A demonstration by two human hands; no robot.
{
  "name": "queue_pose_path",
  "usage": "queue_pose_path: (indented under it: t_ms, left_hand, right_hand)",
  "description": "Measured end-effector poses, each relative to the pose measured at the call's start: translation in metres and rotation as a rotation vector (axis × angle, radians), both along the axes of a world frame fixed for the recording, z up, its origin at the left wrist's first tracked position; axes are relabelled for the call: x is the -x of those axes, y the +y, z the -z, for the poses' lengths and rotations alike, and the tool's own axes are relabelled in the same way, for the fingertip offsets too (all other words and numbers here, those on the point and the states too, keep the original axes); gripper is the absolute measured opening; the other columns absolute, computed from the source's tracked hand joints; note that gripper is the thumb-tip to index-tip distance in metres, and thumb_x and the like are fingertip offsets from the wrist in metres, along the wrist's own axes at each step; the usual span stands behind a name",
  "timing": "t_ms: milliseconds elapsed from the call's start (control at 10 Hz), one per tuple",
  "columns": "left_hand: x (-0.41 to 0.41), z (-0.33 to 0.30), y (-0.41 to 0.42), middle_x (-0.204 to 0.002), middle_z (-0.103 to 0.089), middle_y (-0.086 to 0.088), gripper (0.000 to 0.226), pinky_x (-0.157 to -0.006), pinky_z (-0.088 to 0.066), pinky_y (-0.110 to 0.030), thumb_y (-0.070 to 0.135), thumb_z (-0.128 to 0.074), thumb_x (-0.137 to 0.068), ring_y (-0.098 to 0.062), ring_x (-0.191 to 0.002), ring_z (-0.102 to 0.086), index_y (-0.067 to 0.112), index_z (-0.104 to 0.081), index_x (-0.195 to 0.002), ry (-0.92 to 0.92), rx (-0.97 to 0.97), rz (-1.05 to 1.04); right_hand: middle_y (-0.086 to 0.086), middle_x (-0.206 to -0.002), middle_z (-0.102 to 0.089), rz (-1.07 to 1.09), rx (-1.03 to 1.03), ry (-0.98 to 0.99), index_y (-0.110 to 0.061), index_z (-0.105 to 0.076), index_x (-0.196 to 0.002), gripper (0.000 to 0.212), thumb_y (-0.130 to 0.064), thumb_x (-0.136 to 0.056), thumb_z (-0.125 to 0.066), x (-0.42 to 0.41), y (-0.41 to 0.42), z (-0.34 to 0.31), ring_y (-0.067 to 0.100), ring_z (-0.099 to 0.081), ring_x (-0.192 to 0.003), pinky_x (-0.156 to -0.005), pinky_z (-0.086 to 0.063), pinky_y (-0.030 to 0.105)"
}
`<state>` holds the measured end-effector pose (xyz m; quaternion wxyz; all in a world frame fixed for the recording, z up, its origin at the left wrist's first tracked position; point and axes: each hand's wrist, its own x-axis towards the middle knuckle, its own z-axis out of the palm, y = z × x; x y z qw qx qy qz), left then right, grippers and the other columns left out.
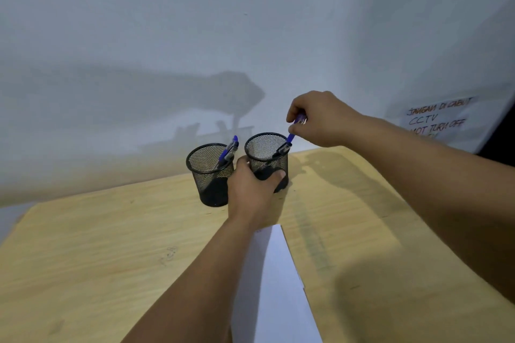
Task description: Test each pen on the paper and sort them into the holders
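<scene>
Two black mesh holders stand side by side at the back of the wooden table. The left holder has a couple of blue pens leaning in it. My left hand grips the lower front of the right holder. My right hand is above that holder's right rim, pinching a blue pen by its upper end. The pen's dark lower end is inside the holder. A white sheet of paper lies on the table nearer to me, partly under my left forearm.
A pale wall rises just behind the holders. A handwritten paper notice hangs at the right, beside a dark edge.
</scene>
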<state>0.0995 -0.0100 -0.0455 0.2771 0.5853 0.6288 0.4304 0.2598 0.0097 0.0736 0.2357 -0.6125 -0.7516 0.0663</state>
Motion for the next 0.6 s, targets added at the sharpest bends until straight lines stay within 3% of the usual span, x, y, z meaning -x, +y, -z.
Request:
queue_pose_path:
  t_ms: [200,300,400,500,600]
  left_hand:
    - [0.002,-0.001,0.002,-0.103,-0.067,0.003,0.052,-0.073,-0.043,-0.022,0.041,-0.082,-0.072,-0.017,-0.094,-0.063,0.015,-0.056,-0.108,0.047,0.026,0.028]
    - [0.006,-0.002,-0.002,-0.118,-0.064,-0.002,0.064,-0.076,-0.039,-0.022,0.042,-0.080,-0.076,-0.018,-0.105,-0.060,0.012,-0.052,-0.125,0.076,0.050,0.043]
    - [0.015,0.001,-0.012,-0.126,-0.060,-0.001,0.063,-0.086,-0.038,-0.023,0.040,-0.076,-0.080,-0.019,-0.117,-0.055,0.016,-0.051,-0.133,0.071,0.067,0.054]
    - [0.031,0.000,-0.034,-0.123,-0.063,0.005,0.045,-0.097,-0.046,-0.031,0.036,-0.071,-0.084,-0.015,-0.118,-0.056,0.023,-0.058,-0.125,0.033,0.047,0.101]
    - [0.049,0.007,-0.056,-0.138,-0.057,0.005,0.055,-0.105,-0.044,-0.035,0.039,-0.064,-0.089,-0.009,-0.127,-0.051,0.018,-0.052,-0.139,0.075,-0.031,0.101]
  right_hand:
    - [-0.005,-0.099,-0.065,0.029,0.002,0.157,-0.023,-0.062,-0.115,0.028,-0.030,-0.087,-0.065,0.007,-0.002,0.015,0.013,-0.054,-0.088,-0.061,-0.036,0.018]
    - [-0.008,-0.104,-0.062,0.095,-0.042,0.238,-0.028,-0.058,-0.122,0.033,-0.037,-0.090,-0.061,0.000,-0.013,0.022,0.011,-0.052,-0.095,-0.076,-0.036,0.023]
    - [-0.012,-0.098,-0.063,0.134,-0.106,0.367,-0.026,-0.062,-0.116,0.026,-0.033,-0.091,-0.060,-0.004,-0.033,0.035,0.009,-0.056,-0.090,-0.074,-0.036,0.021]
    - [-0.015,-0.092,-0.065,0.163,-0.078,0.457,-0.025,-0.065,-0.111,0.021,-0.029,-0.090,-0.061,-0.007,-0.054,0.053,0.010,-0.063,-0.081,-0.073,-0.044,0.022]
    - [-0.016,-0.099,-0.067,0.140,-0.022,0.493,-0.027,-0.065,-0.110,0.020,-0.028,-0.090,-0.062,-0.004,-0.079,0.080,-0.003,-0.062,-0.084,-0.080,-0.049,0.020]
